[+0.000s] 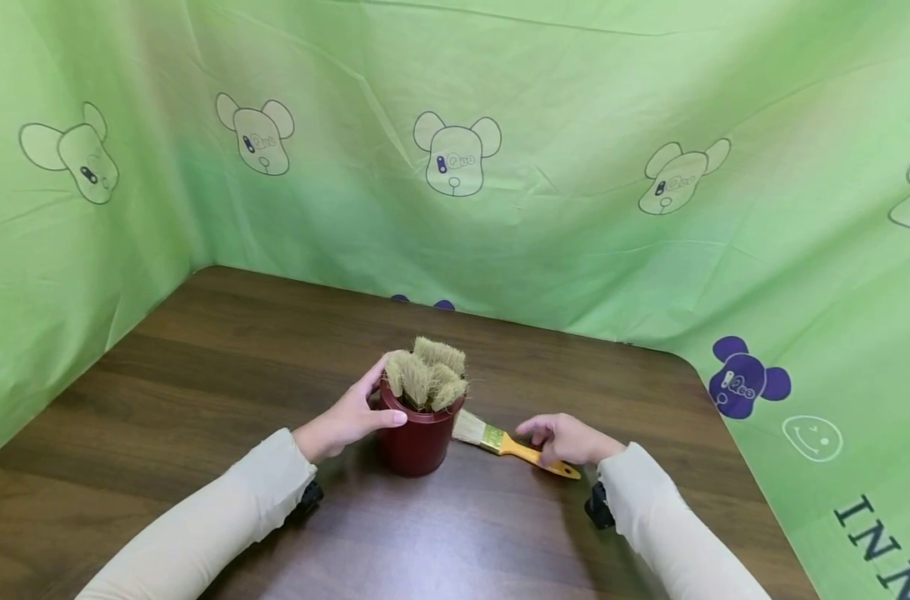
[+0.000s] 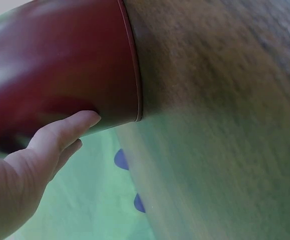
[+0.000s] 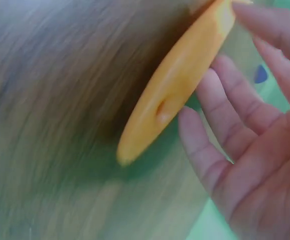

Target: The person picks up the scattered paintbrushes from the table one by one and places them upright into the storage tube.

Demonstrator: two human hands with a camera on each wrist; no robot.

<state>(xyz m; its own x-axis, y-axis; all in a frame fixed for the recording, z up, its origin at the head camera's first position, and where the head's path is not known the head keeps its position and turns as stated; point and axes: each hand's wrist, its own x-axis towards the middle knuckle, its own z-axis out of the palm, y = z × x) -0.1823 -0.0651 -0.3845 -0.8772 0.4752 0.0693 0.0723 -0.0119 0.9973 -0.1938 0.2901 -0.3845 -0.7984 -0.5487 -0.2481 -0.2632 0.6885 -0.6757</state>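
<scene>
A dark red pot (image 1: 416, 446) stands upright on the table, holding several brushes (image 1: 428, 375) with their pale bristles up. My left hand (image 1: 353, 417) grips its left side near the rim, thumb on the near side and fingers around the back. In the left wrist view, fingers (image 2: 67, 129) lie along the pot wall. To the right of the pot lies a paintbrush (image 1: 526, 452) with a yellow-orange handle, metal ferrule and pale bristles. Over that handle is my right hand (image 1: 567, 439); in the right wrist view, its loosely bent fingertips are right at the handle's edge.
The brown wooden table (image 1: 222, 358) has rounded far corners. Green cloth (image 1: 575, 100) printed with cartoon heads hangs behind it and at both sides. Dark wrist devices (image 1: 599, 506) show below both sleeves.
</scene>
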